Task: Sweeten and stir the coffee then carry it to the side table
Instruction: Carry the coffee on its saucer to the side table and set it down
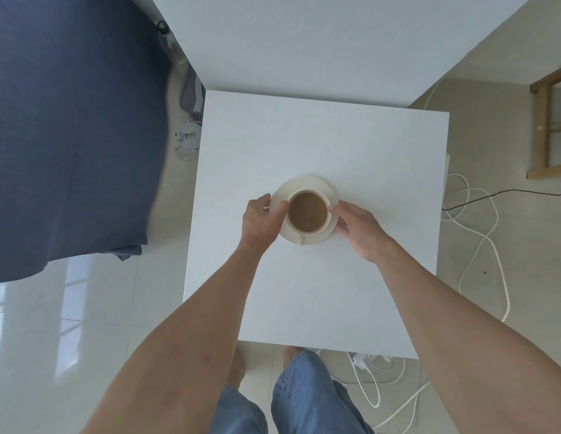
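A cream cup (308,214) full of light brown coffee stands on a matching saucer (313,184), near the middle of a small square white table (319,292). The cup's handle points toward me. My left hand (262,219) grips the saucer's left rim, thumb on top. My right hand (357,228) grips the saucer's right rim, with its fingertips close to the cup wall. The saucer appears to rest on the tabletop. No spoon or sugar is in view.
A bed with a dark blue cover (69,136) lies to the left. A larger white table (304,42) abuts the far side. White and black cables (479,233) trail over the floor at right, near a wooden frame (545,120). My legs (304,399) stand at the near edge.
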`<control>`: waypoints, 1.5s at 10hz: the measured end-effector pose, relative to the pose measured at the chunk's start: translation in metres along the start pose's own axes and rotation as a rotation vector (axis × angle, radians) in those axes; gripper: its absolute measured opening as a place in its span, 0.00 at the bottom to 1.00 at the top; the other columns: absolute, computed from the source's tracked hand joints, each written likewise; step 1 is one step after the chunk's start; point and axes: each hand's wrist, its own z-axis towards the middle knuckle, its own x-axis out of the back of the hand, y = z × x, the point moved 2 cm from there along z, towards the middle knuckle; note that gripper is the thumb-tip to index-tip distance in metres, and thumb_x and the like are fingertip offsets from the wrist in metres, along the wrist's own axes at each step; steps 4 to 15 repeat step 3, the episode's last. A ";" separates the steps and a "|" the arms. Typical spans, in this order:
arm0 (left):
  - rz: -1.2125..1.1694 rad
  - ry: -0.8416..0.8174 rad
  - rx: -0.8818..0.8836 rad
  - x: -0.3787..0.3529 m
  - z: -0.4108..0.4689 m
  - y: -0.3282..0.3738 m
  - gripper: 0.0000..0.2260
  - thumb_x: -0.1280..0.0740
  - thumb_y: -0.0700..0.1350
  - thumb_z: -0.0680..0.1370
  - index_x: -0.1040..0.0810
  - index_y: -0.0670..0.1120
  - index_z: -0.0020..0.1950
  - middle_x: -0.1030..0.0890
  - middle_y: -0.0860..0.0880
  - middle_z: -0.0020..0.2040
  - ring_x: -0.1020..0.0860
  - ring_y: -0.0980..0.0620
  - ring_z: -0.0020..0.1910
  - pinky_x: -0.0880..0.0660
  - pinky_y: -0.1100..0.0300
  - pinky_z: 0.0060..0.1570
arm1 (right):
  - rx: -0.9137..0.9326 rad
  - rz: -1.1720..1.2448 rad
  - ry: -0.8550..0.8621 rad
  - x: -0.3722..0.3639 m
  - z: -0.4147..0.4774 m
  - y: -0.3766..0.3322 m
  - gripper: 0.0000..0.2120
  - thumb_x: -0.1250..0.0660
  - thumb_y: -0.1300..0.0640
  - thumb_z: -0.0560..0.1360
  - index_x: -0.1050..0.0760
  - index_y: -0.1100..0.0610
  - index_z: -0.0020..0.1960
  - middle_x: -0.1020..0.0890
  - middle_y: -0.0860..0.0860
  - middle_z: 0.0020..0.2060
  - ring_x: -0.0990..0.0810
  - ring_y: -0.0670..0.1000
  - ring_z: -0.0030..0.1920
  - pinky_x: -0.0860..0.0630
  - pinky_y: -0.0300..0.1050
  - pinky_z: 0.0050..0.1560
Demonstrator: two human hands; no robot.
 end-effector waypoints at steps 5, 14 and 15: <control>-0.089 -0.070 0.099 0.009 -0.002 0.005 0.38 0.35 0.60 0.67 0.33 0.45 0.73 0.25 0.51 0.65 0.28 0.51 0.63 0.32 0.57 0.60 | -0.068 -0.072 0.035 0.000 -0.003 -0.007 0.03 0.30 0.53 0.75 0.20 0.52 0.47 0.18 0.47 0.49 0.22 0.48 0.55 0.28 0.48 0.65; -0.089 -0.070 0.099 0.009 -0.002 0.005 0.38 0.35 0.60 0.67 0.33 0.45 0.73 0.25 0.51 0.65 0.28 0.51 0.63 0.32 0.57 0.60 | -0.068 -0.072 0.035 0.000 -0.003 -0.007 0.03 0.30 0.53 0.75 0.20 0.52 0.47 0.18 0.47 0.49 0.22 0.48 0.55 0.28 0.48 0.65; -0.089 -0.070 0.099 0.009 -0.002 0.005 0.38 0.35 0.60 0.67 0.33 0.45 0.73 0.25 0.51 0.65 0.28 0.51 0.63 0.32 0.57 0.60 | -0.068 -0.072 0.035 0.000 -0.003 -0.007 0.03 0.30 0.53 0.75 0.20 0.52 0.47 0.18 0.47 0.49 0.22 0.48 0.55 0.28 0.48 0.65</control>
